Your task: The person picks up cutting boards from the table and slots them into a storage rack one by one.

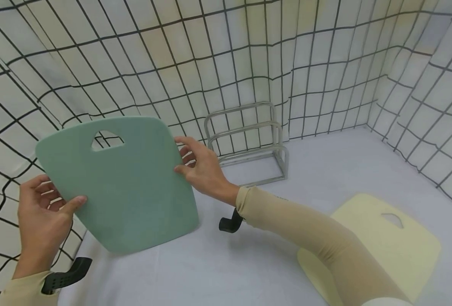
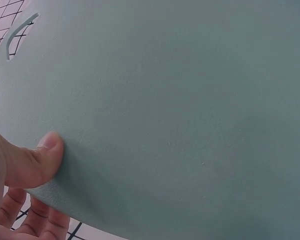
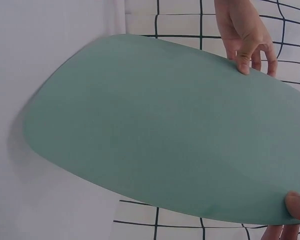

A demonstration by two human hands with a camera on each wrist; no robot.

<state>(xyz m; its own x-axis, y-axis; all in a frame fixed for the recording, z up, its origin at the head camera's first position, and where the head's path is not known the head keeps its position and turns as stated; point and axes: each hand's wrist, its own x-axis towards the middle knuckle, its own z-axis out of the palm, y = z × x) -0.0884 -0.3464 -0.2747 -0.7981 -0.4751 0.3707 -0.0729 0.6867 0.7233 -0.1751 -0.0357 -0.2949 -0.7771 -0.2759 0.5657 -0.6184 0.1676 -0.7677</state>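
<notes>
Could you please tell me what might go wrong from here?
The green board is held only at its side edges by the left hand and right hand, so it could slip or pivot if either grip loosens. The metal rack stands just beyond the right hand in the head view, so a rightward swing might knock it. The right sleeve crosses over the yellow board and could nudge it.

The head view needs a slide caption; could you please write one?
Left hand and right hand grip a green board by opposite edges; metal rack and yellow board to the right.
</notes>
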